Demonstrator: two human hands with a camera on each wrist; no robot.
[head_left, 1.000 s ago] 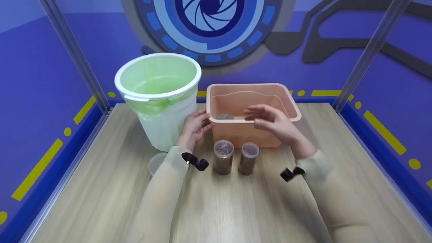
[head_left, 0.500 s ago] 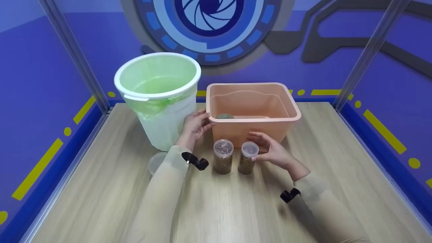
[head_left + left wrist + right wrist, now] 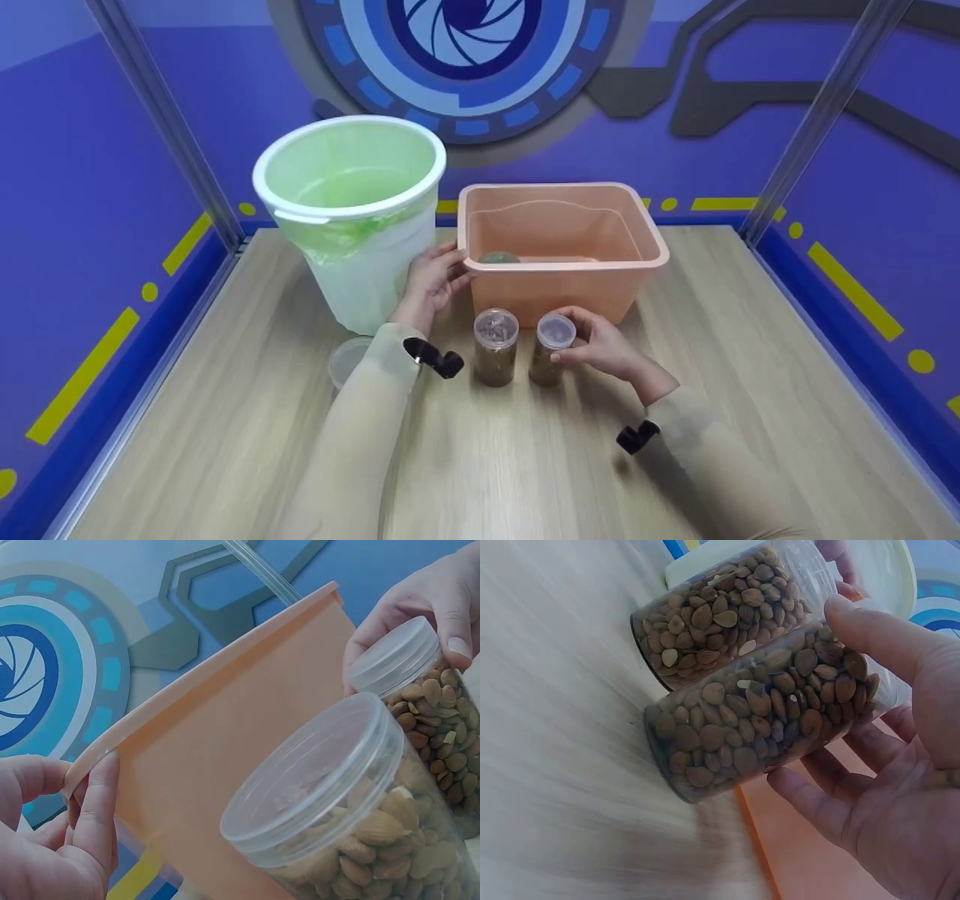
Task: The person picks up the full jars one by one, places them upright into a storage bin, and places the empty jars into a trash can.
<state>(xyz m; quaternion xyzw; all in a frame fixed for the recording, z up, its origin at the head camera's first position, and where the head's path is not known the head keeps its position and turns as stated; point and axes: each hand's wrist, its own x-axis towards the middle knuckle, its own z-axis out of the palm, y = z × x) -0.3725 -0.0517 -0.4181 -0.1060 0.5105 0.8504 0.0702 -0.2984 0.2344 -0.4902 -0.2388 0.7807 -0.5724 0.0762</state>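
My left hand grips the left front corner of the rim of a peach plastic bin; in the left wrist view its thumb and fingers pinch that rim. With thumb in front and fingers behind, my right hand holds the upper part of a clear lidded jar. The right wrist view shows this jar full of almonds, upright on the table. Just left of it stands a second, wider jar of almonds, lid on and untouched. A rounded green thing lies inside the bin, mostly hidden.
A tall white bucket with a green liner stands left of the bin. A round translucent lid or dish lies on the wooden table, partly under my left forearm. Blue printed panels surround the table.
My right hand has come down from above the bin's front rim to the right jar and closed round it. The left hand has stayed at the bin's rim.
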